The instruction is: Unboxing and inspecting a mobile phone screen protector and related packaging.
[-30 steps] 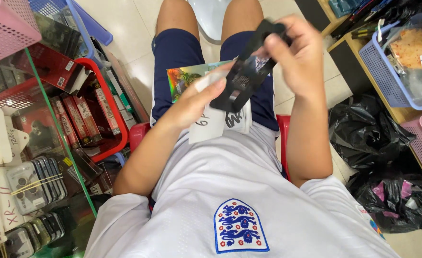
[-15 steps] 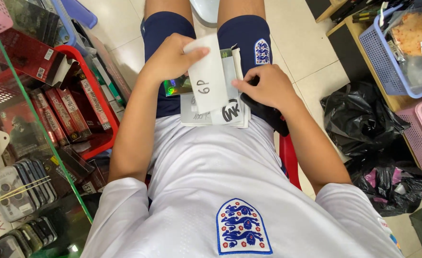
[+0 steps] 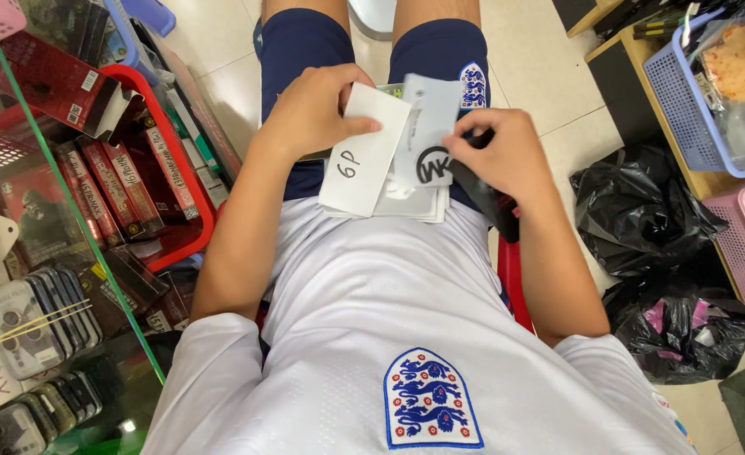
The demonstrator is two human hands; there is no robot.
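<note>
Now tilting the white card (image 3: 362, 160) sideways in the left hand (image 3: 313, 109), right hand (image 3: 499, 156) rising to pinch the grey packet (image 3: 430, 126) beside it.

White short-sleeved shirt (image 3: 364, 337) with a blue-and-red crest (image 3: 428, 399); dark navy shorts (image 3: 305, 50); bare forearms.

The flat packets (image 3: 406, 202) lie stacked on the seated person's lap. The left hand (image 3: 309, 109) rests on the stack's left portion, gripping the top packet (image 3: 364, 160); the right hand (image 3: 499, 156) sits to the right, on a dark object (image 3: 490, 206) at the stack's right edge. Left of the person stands a glass panel (image 3: 77, 219), with a basket of boxes (image 3: 195, 202) behind it. To the right lie bags (image 3: 642, 211) on the floor — beyond them, two mesh baskets (image 3: 684, 109).
</note>
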